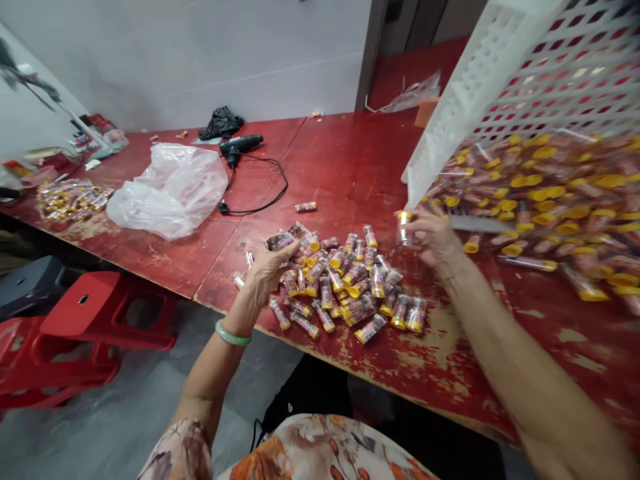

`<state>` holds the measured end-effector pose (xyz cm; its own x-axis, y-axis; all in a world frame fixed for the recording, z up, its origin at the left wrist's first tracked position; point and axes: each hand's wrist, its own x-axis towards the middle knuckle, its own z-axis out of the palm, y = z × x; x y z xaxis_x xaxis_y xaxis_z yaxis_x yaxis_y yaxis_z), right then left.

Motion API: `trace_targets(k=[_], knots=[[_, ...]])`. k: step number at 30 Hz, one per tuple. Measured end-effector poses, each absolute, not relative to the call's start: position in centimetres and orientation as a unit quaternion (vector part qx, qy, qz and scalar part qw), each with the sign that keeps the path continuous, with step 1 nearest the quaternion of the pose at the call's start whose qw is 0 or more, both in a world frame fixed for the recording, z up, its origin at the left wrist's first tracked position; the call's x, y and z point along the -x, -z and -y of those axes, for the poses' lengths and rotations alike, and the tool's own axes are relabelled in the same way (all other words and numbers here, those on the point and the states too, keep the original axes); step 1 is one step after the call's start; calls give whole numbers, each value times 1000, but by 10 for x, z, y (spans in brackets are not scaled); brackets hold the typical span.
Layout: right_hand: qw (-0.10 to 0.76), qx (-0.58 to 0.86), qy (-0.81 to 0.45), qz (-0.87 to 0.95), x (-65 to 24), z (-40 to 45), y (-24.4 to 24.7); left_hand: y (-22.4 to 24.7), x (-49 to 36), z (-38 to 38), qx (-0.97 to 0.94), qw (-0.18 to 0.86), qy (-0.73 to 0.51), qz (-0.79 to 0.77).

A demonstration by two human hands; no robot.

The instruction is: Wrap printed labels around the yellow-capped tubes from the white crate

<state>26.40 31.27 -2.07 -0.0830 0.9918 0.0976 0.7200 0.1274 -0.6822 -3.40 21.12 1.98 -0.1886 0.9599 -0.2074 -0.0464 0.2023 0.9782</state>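
Note:
My left hand point(269, 272), with a pale green bangle point(233, 334) on the wrist, is closed on a small clear-wrapped tube point(280, 241) at the left edge of a pile. That pile of small wrapped tubes with yellow ends point(345, 277) lies on the red table in front of me. To the right, my right hand point(436, 237) pinches a clear tube with a yellow end point(404, 228) upright between thumb and fingers. It is held beside the corner of a tipped white plastic crate point(450, 133). Many longer clear tubes with yellow caps point(550, 207) spill from that crate.
A heat gun point(241, 147) with a black cord lies at the back, beside a crumpled plastic bag point(170, 190). Another heap of wrapped tubes point(73, 199) is at the far left. Red stools point(95, 307) stand below the worn red table point(350, 173).

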Motion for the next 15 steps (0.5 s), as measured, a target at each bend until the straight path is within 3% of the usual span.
trace_targets(k=[3,5,9,15], knots=[[482,455,-484,571,-265,-257,5,-21,20,-187,-295,613,-536,-501],[557,337,-610,451,-250,-216,-3,-22,9,-173,-245,650,-546,-469],[522,301,-715,354,-201,-158,-9,-21,-11,-149,-203,663,-555,-458],[496,397,-700,325,-160,-136,-10,-20,-34,-116,-223,655,-556,-461]])
